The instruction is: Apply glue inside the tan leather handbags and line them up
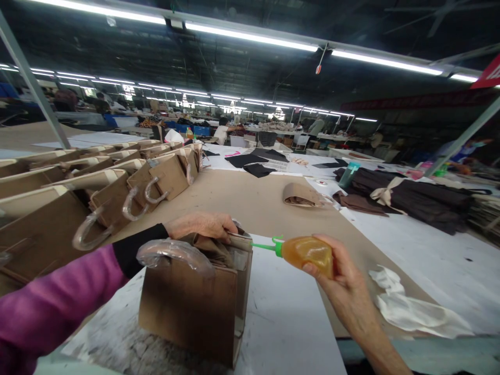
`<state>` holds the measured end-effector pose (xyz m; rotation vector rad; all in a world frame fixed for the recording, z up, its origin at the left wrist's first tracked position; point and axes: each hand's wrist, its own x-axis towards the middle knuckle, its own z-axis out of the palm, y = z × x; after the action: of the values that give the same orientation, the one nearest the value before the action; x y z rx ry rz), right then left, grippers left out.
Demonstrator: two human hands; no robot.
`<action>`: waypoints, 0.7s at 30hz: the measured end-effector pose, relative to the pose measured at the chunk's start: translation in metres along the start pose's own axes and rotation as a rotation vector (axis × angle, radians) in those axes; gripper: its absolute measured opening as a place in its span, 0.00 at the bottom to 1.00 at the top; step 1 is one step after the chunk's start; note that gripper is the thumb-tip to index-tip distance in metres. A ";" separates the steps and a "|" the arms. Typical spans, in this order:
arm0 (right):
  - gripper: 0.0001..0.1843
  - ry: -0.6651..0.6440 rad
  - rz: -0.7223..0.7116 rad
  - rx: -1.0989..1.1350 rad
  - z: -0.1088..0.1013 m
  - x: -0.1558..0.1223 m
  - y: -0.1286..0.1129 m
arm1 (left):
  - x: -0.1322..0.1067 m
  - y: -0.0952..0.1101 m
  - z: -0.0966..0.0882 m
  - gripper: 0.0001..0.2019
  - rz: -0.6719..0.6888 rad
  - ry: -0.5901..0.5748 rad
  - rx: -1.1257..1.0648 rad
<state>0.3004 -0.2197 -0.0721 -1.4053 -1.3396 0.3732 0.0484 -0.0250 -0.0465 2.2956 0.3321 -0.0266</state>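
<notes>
Facing the bag (187, 307), a bottle (302, 253) fills the right grip (341, 268).

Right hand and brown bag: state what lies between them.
The amber bottle in the right hand, its green nozzle pointing at the top edge of the brown bag, as the head view shows.
</notes>
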 end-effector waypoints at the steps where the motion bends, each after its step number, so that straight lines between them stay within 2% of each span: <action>1: 0.23 -0.014 0.020 0.011 0.000 -0.003 0.003 | -0.001 0.005 0.000 0.13 -0.017 0.004 0.007; 5: 0.24 -0.053 0.080 0.010 -0.003 -0.010 0.011 | -0.002 0.024 -0.001 0.13 -0.103 -0.019 0.029; 8: 0.24 -0.019 0.077 0.039 -0.004 -0.007 0.008 | -0.001 0.030 0.000 0.14 -0.137 0.003 0.040; 12: 0.25 0.006 0.081 0.082 -0.001 0.003 0.001 | 0.003 0.020 0.002 0.16 -0.142 -0.044 0.049; 16: 0.25 -0.027 0.117 0.131 0.004 0.004 0.002 | 0.006 0.002 0.004 0.14 -0.134 -0.005 0.100; 21: 0.24 -0.080 0.127 0.060 0.000 -0.002 0.009 | 0.010 -0.010 0.005 0.14 -0.140 -0.043 0.087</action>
<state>0.3043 -0.2195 -0.0801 -1.4418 -1.2957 0.5548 0.0561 -0.0205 -0.0584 2.3503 0.4769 -0.1643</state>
